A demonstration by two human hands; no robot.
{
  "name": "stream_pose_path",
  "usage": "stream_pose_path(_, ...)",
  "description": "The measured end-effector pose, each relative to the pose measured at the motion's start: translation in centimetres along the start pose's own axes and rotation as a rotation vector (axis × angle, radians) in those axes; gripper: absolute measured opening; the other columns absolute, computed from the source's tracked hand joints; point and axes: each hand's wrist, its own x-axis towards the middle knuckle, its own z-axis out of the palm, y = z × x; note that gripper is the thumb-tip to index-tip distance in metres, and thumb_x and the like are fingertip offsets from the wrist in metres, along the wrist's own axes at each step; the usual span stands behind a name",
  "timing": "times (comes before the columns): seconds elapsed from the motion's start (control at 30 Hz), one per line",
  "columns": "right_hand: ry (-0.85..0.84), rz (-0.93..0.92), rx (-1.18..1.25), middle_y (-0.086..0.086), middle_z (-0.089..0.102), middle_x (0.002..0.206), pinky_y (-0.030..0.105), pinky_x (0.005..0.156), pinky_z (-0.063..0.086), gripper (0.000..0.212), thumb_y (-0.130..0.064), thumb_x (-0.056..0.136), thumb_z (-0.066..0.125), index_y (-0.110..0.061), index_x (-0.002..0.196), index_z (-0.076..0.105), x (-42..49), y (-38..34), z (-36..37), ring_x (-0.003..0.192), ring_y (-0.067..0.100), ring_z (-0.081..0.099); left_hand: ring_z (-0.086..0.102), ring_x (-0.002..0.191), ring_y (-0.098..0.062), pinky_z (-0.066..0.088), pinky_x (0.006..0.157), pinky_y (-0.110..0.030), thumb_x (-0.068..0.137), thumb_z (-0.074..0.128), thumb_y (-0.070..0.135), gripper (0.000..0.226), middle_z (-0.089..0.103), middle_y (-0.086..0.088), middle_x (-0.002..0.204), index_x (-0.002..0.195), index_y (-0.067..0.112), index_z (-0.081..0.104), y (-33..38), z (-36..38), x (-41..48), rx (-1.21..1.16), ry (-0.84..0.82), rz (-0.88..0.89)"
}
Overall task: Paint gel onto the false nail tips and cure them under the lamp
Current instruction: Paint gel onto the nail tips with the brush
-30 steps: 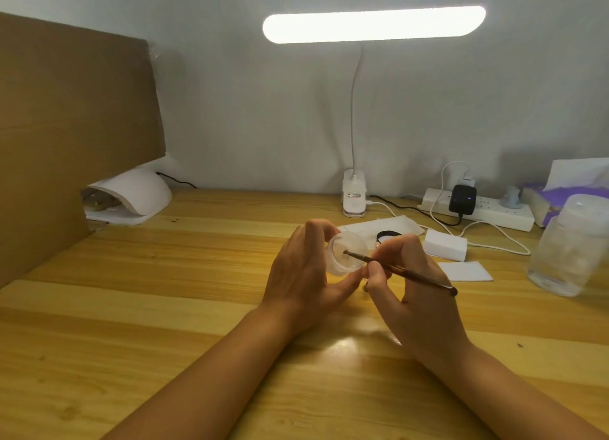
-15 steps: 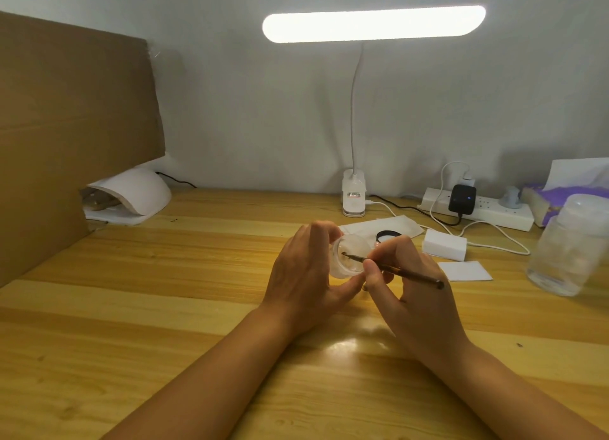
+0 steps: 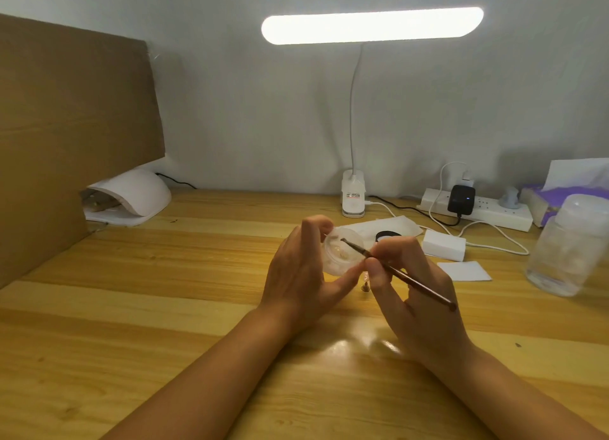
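The white curing lamp (image 3: 131,194) sits at the far left corner of the wooden bench (image 3: 164,308). Above the bench's middle, the left hand (image 3: 303,275) curls round a small clear gel pot (image 3: 342,252). It tilts the pot toward the right hand (image 3: 418,294), which pinches a thin brush (image 3: 405,276), bristles inside the pot. The pot looks light, rigid and slick, best held by its wall. No nail tips can be made out.

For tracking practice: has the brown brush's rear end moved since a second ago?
Yes: the thin brown brush dropped its rear end toward the person, away from the white rectangular block.
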Motion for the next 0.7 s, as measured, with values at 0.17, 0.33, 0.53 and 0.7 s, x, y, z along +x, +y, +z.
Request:
stream_pose_path(0.17, -0.051, -0.077, -0.063, -0.009, 0.065, 0.094, 0.032, 0.059, 0.053, 0.014, -0.027, 0.097, 0.052, -0.020, 0.109, 0.055, 0.1, -0.4, 0.0, 0.075, 0.007, 0.065, 0.059, 0.092, -0.019, 0.052, 0.077, -0.036, 0.079, 0.077, 0.042, 0.061, 0.057, 0.001, 0.107, 0.119, 0.019, 0.037, -0.7, 0.0, 0.4, -0.060, 0.082, -0.191)
stream_pose_path(0.33, -0.021, 0.136, -0.034, -0.010, 0.064, 0.081, 0.022, 0.051, 0.053, 0.014, -0.026, 0.095, 0.061, -0.016, 0.101, 0.052, 0.3, -0.2, 0.0, 0.059, 0.004, 0.065, 0.060, 0.091, -0.027, 0.050, 0.088, -0.048, 0.083, 0.073, 0.031, 0.052, 0.055, 0.002, 0.105, 0.109, 0.026, 0.028, -2.4, -0.1, 1.3, -0.117, 0.205, -0.540)
stream_pose_path(0.53, -0.005, 0.497, 0.154, -0.004, 0.067, 0.078, 0.020, 0.046, 0.049, 0.005, -0.020, 0.097, 0.054, -0.023, 0.099, 0.051, 0.7, 0.6, -0.5, 0.049, 0.010, 0.061, 0.057, 0.099, -0.028, 0.043, 0.089, -0.038, 0.084, 0.069, 0.034, 0.060, 0.042, 0.006, 0.114, 0.124, 0.018, 0.027, -4.7, 0.0, 1.3, -0.031, 0.118, -0.696)
stream_pose_path(0.7, -0.033, 0.704, 0.313, -0.008, 0.071, 0.086, 0.032, 0.052, 0.055, 0.004, -0.023, 0.099, 0.054, -0.023, 0.102, 0.054, 0.9, 0.9, -0.7, 0.053, 0.020, 0.063, 0.054, 0.099, -0.025, 0.037, 0.089, -0.034, 0.085, 0.067, 0.038, 0.064, 0.051, 0.005, 0.116, 0.126, 0.021, 0.022, -5.4, 0.1, 1.3, -0.027, 0.013, -0.800)
